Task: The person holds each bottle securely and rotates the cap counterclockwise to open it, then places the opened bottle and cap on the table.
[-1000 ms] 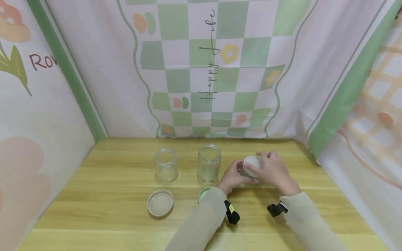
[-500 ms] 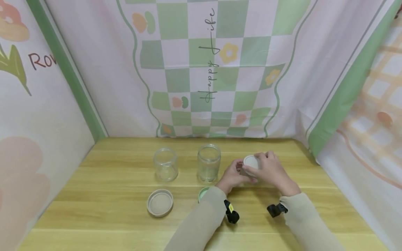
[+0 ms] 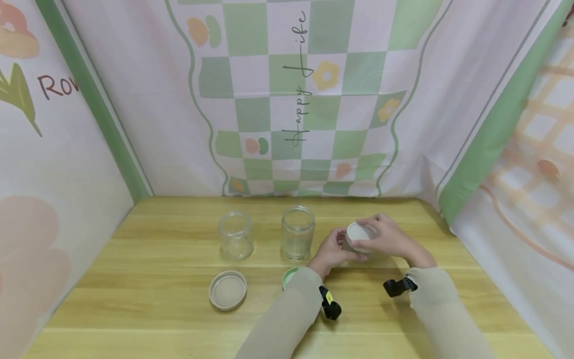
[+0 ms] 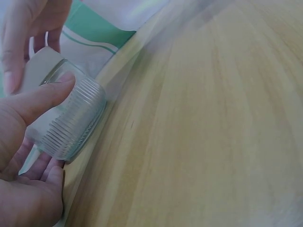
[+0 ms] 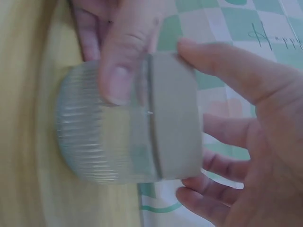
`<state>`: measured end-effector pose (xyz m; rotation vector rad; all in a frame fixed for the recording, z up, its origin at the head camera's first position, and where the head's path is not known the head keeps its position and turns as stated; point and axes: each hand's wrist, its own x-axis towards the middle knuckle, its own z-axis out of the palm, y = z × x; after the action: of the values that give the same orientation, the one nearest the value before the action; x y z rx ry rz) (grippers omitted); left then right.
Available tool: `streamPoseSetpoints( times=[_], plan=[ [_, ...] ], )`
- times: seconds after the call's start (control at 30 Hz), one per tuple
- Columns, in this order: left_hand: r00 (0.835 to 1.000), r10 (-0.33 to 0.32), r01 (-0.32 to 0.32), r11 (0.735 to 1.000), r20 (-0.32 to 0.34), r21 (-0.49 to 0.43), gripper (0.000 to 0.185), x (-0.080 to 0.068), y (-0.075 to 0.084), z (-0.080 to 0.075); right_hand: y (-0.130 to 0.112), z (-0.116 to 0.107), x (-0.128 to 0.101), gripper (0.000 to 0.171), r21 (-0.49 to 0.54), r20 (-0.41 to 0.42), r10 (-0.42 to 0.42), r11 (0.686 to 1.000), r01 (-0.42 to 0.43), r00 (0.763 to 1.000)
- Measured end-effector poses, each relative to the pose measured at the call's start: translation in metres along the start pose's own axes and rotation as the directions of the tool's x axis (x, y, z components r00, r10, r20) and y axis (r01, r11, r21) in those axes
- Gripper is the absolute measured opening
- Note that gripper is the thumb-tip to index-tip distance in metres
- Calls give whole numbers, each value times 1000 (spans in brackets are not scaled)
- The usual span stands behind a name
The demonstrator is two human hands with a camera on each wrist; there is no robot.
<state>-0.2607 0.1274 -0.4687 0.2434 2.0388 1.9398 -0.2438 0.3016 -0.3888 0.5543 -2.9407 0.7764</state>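
Near the right of the table, a small clear glass jar with a ribbed lower part [image 5: 90, 127] stands under a pale grey lid [image 3: 358, 233]. My left hand [image 3: 333, 253] grips the jar from the left, its thumb along the glass, as the left wrist view shows. From the right, my right hand [image 3: 391, 238] holds the lid by its side, thumb on one edge and fingertips on the opposite edge. The lid sits over the jar's mouth; whether its thread is engaged, I cannot tell. In the head view the hands hide most of the jar.
Two lidless glass jars stand to the left, a squat one [image 3: 236, 242] and a taller one [image 3: 298, 240]. In front of them lie a beige lid [image 3: 228, 291] and a green lid [image 3: 289, 275], the latter partly under the left sleeve. A patterned curtain [image 3: 251, 114] hangs behind the wooden table [image 3: 148, 299].
My right hand has turned about the lid, and its wrist has swung slightly to the right. The left hand and the jar stay nearly in place.
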Motion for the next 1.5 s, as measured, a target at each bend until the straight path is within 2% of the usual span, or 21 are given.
streamPoseSetpoints(
  times=[0.13, 0.4, 0.67, 0.9, 1.07, 1.27, 1.37, 1.5],
  plan=[
    [1000, -3, 3, 1000, -3, 8, 73, -1, 1, 0, 4, -8, 4, 69, 35, 89, -39, 999, 36, 995],
    [1000, -5, 5, 1000, -2, 1, 76, -2, 3, 0, 3, -19, 14, 70, 58, 231, -98, 995, 87, 968],
    [1000, -11, 11, 1000, -5, 8, 76, -3, 4, -1, 1, -24, 15, 68, 89, 291, -123, 991, 101, 949],
    [1000, -3, 3, 1000, -7, 14, 75, -3, 4, 0, -1, -25, 13, 69, 114, 300, -140, 987, 110, 944],
    [1000, -4, 4, 1000, -10, 6, 74, -3, 2, 1, 3, -22, 10, 65, 116, 251, -130, 988, 103, 959],
    [1000, 6, -6, 1000, -18, 4, 72, -1, 1, 2, 2, -12, 5, 62, 38, 63, -50, 998, 48, 997],
    [1000, 10, -10, 1000, -12, -1, 72, -1, 0, 1, -2, -8, 3, 65, -27, -6, 6, 1000, -6, 1000],
    [1000, 14, -14, 1000, -10, -10, 72, -1, -1, 1, -9, -1, 0, 73, -117, -68, 96, 988, -103, 993]
  ],
)
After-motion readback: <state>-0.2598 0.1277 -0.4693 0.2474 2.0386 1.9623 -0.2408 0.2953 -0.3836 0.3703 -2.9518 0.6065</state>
